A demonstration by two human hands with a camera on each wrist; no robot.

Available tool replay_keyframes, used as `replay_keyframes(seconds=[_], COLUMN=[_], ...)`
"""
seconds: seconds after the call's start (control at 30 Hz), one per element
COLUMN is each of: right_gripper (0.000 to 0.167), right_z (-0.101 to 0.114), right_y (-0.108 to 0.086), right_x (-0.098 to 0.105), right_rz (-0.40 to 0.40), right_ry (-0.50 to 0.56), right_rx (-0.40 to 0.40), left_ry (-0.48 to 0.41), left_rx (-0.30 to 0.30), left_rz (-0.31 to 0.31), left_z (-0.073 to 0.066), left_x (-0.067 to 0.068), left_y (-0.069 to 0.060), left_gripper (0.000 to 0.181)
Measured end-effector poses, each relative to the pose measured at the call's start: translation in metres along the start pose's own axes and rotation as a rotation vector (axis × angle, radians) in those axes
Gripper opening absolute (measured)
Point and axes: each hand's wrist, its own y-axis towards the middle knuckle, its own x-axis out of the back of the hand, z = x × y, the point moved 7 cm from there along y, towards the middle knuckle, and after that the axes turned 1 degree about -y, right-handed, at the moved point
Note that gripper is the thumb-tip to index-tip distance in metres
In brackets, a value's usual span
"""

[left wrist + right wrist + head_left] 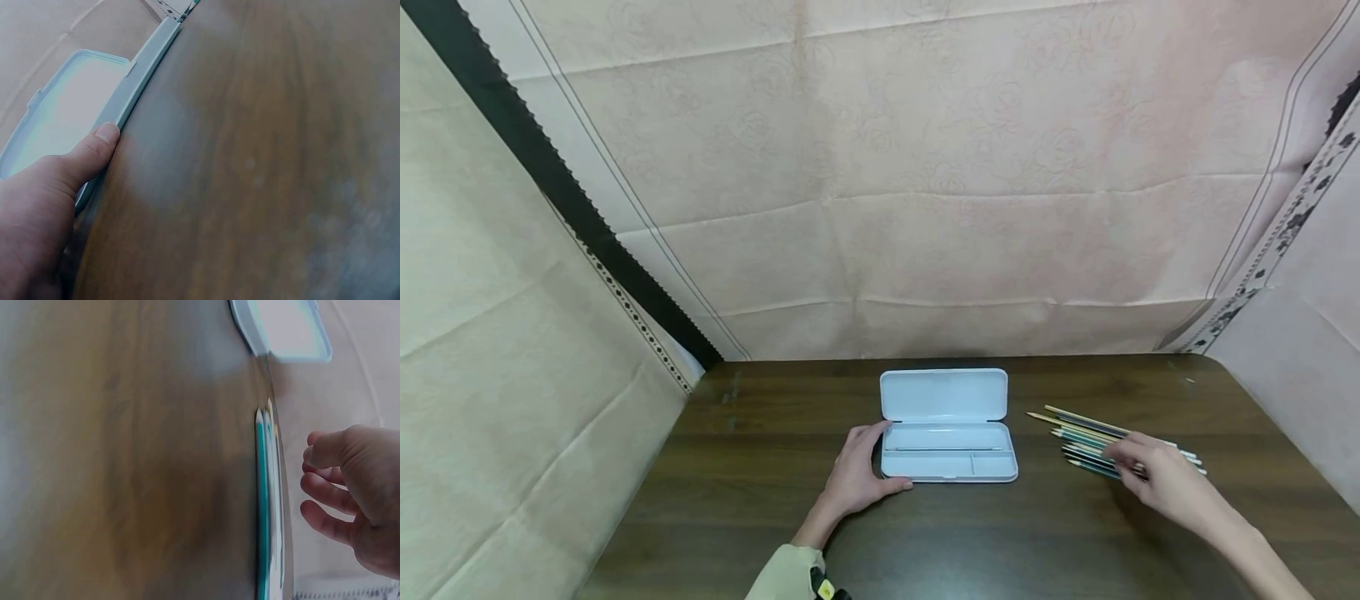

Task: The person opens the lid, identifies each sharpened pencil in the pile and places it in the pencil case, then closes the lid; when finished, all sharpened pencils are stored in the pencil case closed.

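Observation:
A pale blue pencil case (943, 396) lies on the table with its lid raised at the back and shallow compartments in its base. My left hand (857, 475) holds the base's left end, thumb at the front edge and fingers near the back left corner. In the left wrist view, the thumb (94, 152) presses along the case's side. To the right lies a loose bundle of pencils (1078, 436), their points towards the case. Over it hovers my right hand (1161, 479), fingers loosely curled. In the right wrist view, nothing shows between its fingers, apart from the teal pencil (262, 487).
The dark wooden table (970, 533) ends at the back against a pale cloth (962, 250). More cloth hangs at the left (512, 375) and right sides.

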Motion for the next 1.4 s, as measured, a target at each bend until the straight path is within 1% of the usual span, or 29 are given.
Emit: replay_keyframes(seconds=[0.1,0.17,0.3,0.37,0.47,0.63,0.73,0.8,0.87,0.93,1.07,1.23,1.4], right_gripper=[0.045,0.047,0.051,0.050,0.043,0.016,0.016,0.020,0.030,0.036,0.040,0.043,0.048], right_z=[-0.007,-0.013,-0.024,-0.028,-0.032,-0.035,-0.035,-0.036,-0.037,-0.038,-0.038,-0.039,-0.038], right_y=[-0.019,-0.032,-0.054,-0.063,-0.071,-0.075,-0.076,-0.076,-0.077,-0.078,-0.081,-0.082,-0.081], right_x=[0.008,0.014,0.022,0.024,0.028,0.032,0.032,0.031,0.030,0.029,0.026,0.024,0.023], right_rz=[-0.006,-0.006,0.003,0.001,-0.016,-0.042,-0.045,-0.044,-0.043,-0.043,-0.041,-0.015,0.000], right_ry=[-0.047,-0.082,-0.116,-0.126,-0.124,-0.088,-0.087,-0.095,-0.101,-0.113,-0.143,-0.186,-0.197], right_rx=[-0.023,-0.049,-0.115,-0.138,-0.135,-0.107,-0.106,-0.109,-0.115,-0.122,-0.140,-0.159,-0.160], left_ry=[0.002,0.001,0.003,0.006,0.008,0.009,0.007,0.005,0.003,0.002,0.000,-0.001,-0.004], left_rx=[0.000,-0.002,-0.001,-0.002,-0.005,-0.007,-0.009,-0.010,-0.010,-0.008,0.001,0.001,-0.001], left_rz=[0.004,0.005,0.001,-0.002,-0.006,-0.009,-0.009,-0.008,-0.007,-0.005,0.000,-0.001,-0.001], left_z=[-0.001,-0.001,-0.001,-0.001,-0.002,-0.002,-0.002,-0.002,-0.002,-0.002,-0.001,-0.001,0.000], left_x=[-0.001,-0.001,-0.001,0.000,0.001,0.002,0.002,0.002,0.002,0.001,0.001,0.001,0.001], left_y=[0.000,0.000,0.000,0.000,-0.001,-0.001,-0.001,-0.001,0.000,0.000,0.000,0.000,0.000], left_gripper=[0.094,0.094,0.094,0.094,0.094,0.093,0.094,0.094,0.094,0.094,0.094,0.094,0.094])
